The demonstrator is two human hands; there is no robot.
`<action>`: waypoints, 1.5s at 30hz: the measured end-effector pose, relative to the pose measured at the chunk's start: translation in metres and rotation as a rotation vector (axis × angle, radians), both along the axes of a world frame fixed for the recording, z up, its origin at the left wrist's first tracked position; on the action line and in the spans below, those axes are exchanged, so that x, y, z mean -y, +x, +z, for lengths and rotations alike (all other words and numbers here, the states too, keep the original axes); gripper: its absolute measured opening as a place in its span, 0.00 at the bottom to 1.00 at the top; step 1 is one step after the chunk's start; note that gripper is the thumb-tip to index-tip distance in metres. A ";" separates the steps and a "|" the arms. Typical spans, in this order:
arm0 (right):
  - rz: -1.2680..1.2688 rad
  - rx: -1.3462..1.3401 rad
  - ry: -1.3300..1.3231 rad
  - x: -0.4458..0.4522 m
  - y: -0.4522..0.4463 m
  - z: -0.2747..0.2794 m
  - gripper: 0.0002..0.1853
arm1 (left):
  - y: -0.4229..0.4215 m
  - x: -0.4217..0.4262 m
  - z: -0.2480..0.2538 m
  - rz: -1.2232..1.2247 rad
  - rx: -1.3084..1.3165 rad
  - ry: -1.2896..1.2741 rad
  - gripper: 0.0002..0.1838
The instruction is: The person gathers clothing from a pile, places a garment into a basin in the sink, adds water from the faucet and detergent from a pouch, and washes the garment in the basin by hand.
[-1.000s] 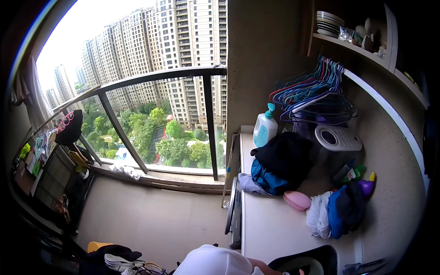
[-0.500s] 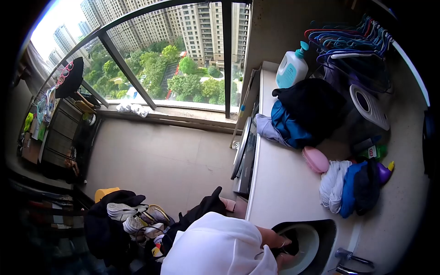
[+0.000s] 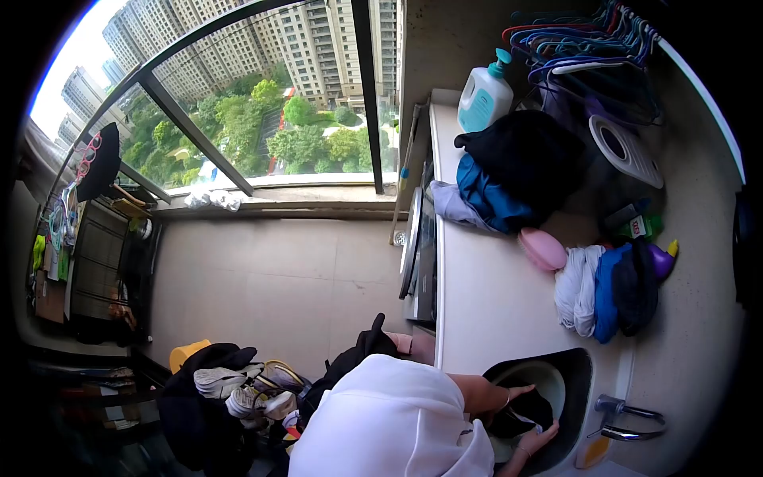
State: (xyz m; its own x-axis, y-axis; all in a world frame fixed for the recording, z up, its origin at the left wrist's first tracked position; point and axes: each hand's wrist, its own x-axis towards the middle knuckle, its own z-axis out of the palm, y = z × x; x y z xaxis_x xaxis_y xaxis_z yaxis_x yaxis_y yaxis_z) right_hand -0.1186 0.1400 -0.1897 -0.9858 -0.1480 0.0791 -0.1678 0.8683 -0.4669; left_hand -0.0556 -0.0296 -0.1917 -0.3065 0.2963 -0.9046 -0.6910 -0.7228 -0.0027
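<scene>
A dark cloth (image 3: 534,409) lies bunched inside a pale round basin (image 3: 550,376), which stands in the black sink (image 3: 579,367). Reaching in from the upper side, my left hand (image 3: 518,393) grips one edge of the cloth. On the lower side my right hand (image 3: 540,438) has its fingers curled round the opposite edge. A bit of lighter material shows between the hands.
Beside the basin are a faucet (image 3: 624,420) and a yellow sponge (image 3: 593,453). Bundled clothes (image 3: 608,292), a pink oval object (image 3: 543,250), a dark garment pile (image 3: 524,171) and a pump bottle (image 3: 484,99) sit along the counter. Shoes (image 3: 218,381) lie lower left.
The view has tilted down and shifted, bringing the sink and faucet further into sight. My hands have moved apart, with the dark cloth spread between them.
</scene>
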 end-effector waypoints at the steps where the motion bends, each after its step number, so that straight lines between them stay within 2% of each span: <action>1: 0.052 -0.063 -0.068 0.015 0.013 0.026 0.29 | -0.003 -0.004 0.006 0.028 -0.016 0.082 0.66; 2: 0.108 -0.129 -0.135 0.028 0.025 0.049 0.30 | 0.001 -0.002 0.012 0.050 -0.038 0.162 0.66; 4: 0.067 -0.140 -0.226 0.056 0.044 0.085 0.31 | -0.003 -0.005 0.016 0.101 -0.129 0.304 0.67; 7: 0.017 -0.174 -0.372 0.067 0.063 0.102 0.33 | -0.006 -0.009 0.010 0.246 -0.415 0.564 0.55; 8: -0.058 -0.130 -0.596 0.076 0.073 0.109 0.32 | -0.006 -0.008 0.015 0.378 -0.563 0.695 0.50; 9: -0.138 -0.084 -0.816 0.082 0.083 0.116 0.32 | -0.006 -0.005 0.022 0.364 -0.558 0.705 0.50; 10: -0.167 -0.044 -0.931 0.082 0.089 0.121 0.36 | -0.008 -0.003 0.029 0.413 -0.643 0.678 0.47; 11: -0.182 -0.056 -0.928 0.080 0.096 0.125 0.36 | -0.011 0.001 0.037 0.460 -0.730 0.649 0.45; 14: -0.215 0.148 -1.276 0.062 0.111 0.120 0.39 | -0.031 -0.005 0.045 0.379 -0.714 0.661 0.37; 15: -0.237 0.130 -1.280 0.050 0.115 0.102 0.39 | -0.035 -0.011 0.043 0.344 -0.689 0.647 0.33; 16: -0.192 -0.011 -1.190 0.054 0.126 0.099 0.36 | -0.031 -0.006 0.058 0.330 -0.631 0.667 0.28; 17: -0.152 -0.155 -1.092 0.055 0.135 0.094 0.33 | -0.030 -0.009 0.060 0.298 -0.637 0.629 0.27; 18: -0.204 -0.172 -1.134 0.023 0.125 0.040 0.36 | -0.030 -0.012 0.061 0.259 -0.650 0.568 0.27; 19: -0.334 -0.362 -0.702 0.037 0.136 0.043 0.37 | -0.030 -0.017 0.064 0.212 -0.664 0.514 0.27; 20: -0.585 -0.434 -0.882 0.077 0.136 0.068 0.36 | -0.024 -0.015 0.073 0.202 -0.708 0.457 0.28; 21: -0.520 -0.287 -1.365 0.089 0.131 0.079 0.34 | -0.027 -0.023 0.067 0.192 -0.721 0.465 0.28; 22: -0.462 -0.297 -1.560 0.081 0.119 0.077 0.34 | -0.025 -0.022 0.066 0.152 -0.659 0.542 0.28; 23: -0.547 -0.311 -1.651 0.077 0.112 0.078 0.35 | -0.024 -0.021 0.068 0.131 -0.666 0.533 0.28; 24: -0.525 -0.224 -1.938 0.064 0.103 0.074 0.33 | -0.025 -0.019 0.067 0.084 -0.719 0.420 0.27; 25: -0.574 -0.158 -2.001 0.053 0.099 0.068 0.33 | -0.027 -0.019 0.062 0.036 -0.819 0.326 0.25; 26: -0.543 -0.056 -2.094 0.050 0.101 0.070 0.33 | -0.022 -0.007 0.079 -0.015 -0.923 0.205 0.24; 29: -0.426 0.142 -2.375 0.052 0.105 0.061 0.31 | -0.022 -0.005 0.086 -0.104 -1.326 -0.067 0.28; 30: -0.521 0.196 -2.407 0.053 0.105 0.056 0.30 | -0.025 -0.002 0.089 -0.207 -1.549 -0.193 0.29; 31: -0.549 0.275 -2.369 0.052 0.105 0.055 0.28 | -0.027 -0.005 0.081 -0.211 -1.625 -0.358 0.31; 33: -0.609 0.415 -2.369 0.040 0.101 0.037 0.27 | -0.023 0.002 0.095 -0.265 -1.711 -0.459 0.37; 34: -0.616 0.385 -2.388 0.039 0.096 0.037 0.27 | -0.026 0.005 0.096 -0.292 -1.721 -0.443 0.37; 36: -0.651 0.626 -2.354 0.037 0.087 0.043 0.25 | -0.029 0.007 0.096 -0.248 -1.733 -0.535 0.43; 37: -0.600 0.638 -2.341 0.044 0.088 0.050 0.24 | -0.032 0.010 0.102 -0.231 -1.736 -0.455 0.45; 39: -0.755 0.742 -2.322 0.049 0.082 0.051 0.22 | -0.034 0.019 0.122 -0.247 -1.759 -0.432 0.47; 41: -0.584 0.854 -2.359 0.048 0.073 0.036 0.22 | -0.040 0.028 0.118 -0.449 -1.814 -0.436 0.40; 42: -0.501 0.909 -2.370 0.045 0.072 0.036 0.19 | -0.042 0.034 0.120 -0.538 -1.802 -0.413 0.33; 43: -0.512 0.891 -2.381 0.045 0.070 0.042 0.19 | -0.043 0.035 0.124 -0.553 -1.803 -0.397 0.33; 45: 0.100 0.719 -2.255 0.048 0.065 0.047 0.16 | -0.046 0.037 0.127 -0.653 -2.193 -0.555 0.32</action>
State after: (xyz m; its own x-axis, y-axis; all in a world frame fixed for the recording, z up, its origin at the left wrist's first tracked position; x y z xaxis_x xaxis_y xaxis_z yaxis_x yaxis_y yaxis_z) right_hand -0.0538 0.0916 -0.1428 -0.9181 -0.3846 -0.0956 0.3954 -0.8724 -0.2873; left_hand -0.1015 -0.0664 -0.0646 -0.5629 0.6519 0.5081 0.5491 -0.1645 0.8194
